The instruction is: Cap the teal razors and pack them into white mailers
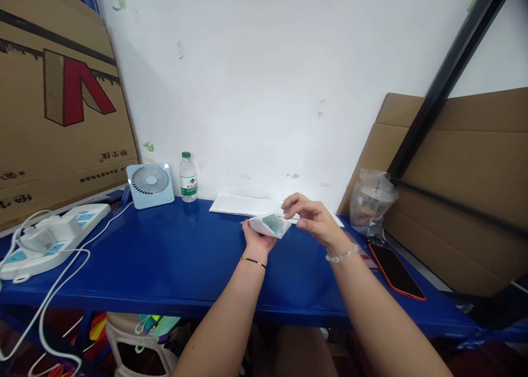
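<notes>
Over the middle of the blue table, my left hand (258,239) is closed around the underside of a small white paper pouch (259,225). The pouch gapes towards me and shows a pale green inside; whether anything lies in it I cannot tell. At its right edge hovers my right hand (310,216), fingers bent and apart, nothing visible between them. Behind both hands, against the wall, lies a flat white packet or stack of sheets (241,205), partly covered by the hands and the pouch.
On the blue table (165,256) a light blue fan (151,184) and a water bottle (188,178) stand back left. A power strip (76,234) with trailing cables is at far left. A phone (396,270) and a bagged cup (370,204) are right, cardboard (466,201) beyond.
</notes>
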`<state>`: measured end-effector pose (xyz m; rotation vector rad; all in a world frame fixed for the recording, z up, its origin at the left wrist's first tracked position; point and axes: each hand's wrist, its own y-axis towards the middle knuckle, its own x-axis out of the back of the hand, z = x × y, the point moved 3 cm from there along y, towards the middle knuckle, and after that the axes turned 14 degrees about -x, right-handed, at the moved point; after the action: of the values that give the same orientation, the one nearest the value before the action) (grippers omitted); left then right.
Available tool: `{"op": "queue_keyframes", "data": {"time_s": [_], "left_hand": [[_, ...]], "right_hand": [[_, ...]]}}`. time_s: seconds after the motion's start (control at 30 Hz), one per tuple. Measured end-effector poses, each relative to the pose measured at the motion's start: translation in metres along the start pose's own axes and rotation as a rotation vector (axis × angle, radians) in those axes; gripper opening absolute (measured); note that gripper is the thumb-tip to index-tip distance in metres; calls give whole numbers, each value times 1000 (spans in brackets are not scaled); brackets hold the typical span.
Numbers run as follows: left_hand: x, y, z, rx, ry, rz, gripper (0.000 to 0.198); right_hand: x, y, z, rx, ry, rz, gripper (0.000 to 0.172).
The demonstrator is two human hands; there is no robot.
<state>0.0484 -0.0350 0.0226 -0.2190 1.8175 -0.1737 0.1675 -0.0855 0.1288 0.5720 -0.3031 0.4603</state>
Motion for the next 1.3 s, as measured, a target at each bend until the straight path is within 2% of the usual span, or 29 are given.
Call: {"op": "queue_keyframes", "data": {"time_s": [0.1,0.2,0.3,0.33,0.43,0.5,0.67,0.77,0.87,0.9,0.97,1.03,1.1,1.13,1.17,1.2,1.23,1.3], "left_hand": [[2,-1,1,11,31,15,46],[3,0,3,22,17,25,49],[3,1,4,38,-25,18,46],[2,1,4,53,-31,19,46],[-2,-4,1,76,-50,40,49],[-5,-10,-4,78,-60,84,54],[-7,-18,-12,22,-30,138,55],[-6,-15,-14,13,-28,150,52],[-2,-10,-17,5,-18,98,49],[0,-8,-19,2,-14,74,48],[2,-5,-22,-21,-6,46,47],[1,-4,-26,-46,1,52,48],[-5,-3,-31,-43,15,97,58],[-8,-1,-34,-45,33,124,64],[-10,2,-39,-52,58,149,70],[-10,6,-46,-74,87,165,75],[-9,12,-53,-105,117,161,78],[-1,28,-69,-178,167,80,78]], "right_hand": [[-8,-6,6,6,-263,51,19],[-17,-11,13,52,-582,17,11],[-22,-13,16,135,-740,20,20],[-22,-14,16,154,-774,10,19],[-16,-15,17,174,-796,-83,5],[-13,-17,21,180,-750,-121,8],[-18,-17,28,130,-537,-1,12],[-20,-14,21,94,-490,-133,10],[-27,-17,11,174,-638,-339,9],[-33,-19,7,222,-719,-344,10],[-43,-23,-1,289,-866,-259,13],[-44,-21,-12,268,-921,-194,18],[-26,-13,-27,168,-866,-306,21],[-11,-8,-37,93,-796,-414,21],[10,-2,-49,1,-698,-579,23],[31,3,-64,-120,-593,-707,27],[52,9,-81,-248,-490,-783,32],[89,15,-118,-582,-378,-865,41]]}}
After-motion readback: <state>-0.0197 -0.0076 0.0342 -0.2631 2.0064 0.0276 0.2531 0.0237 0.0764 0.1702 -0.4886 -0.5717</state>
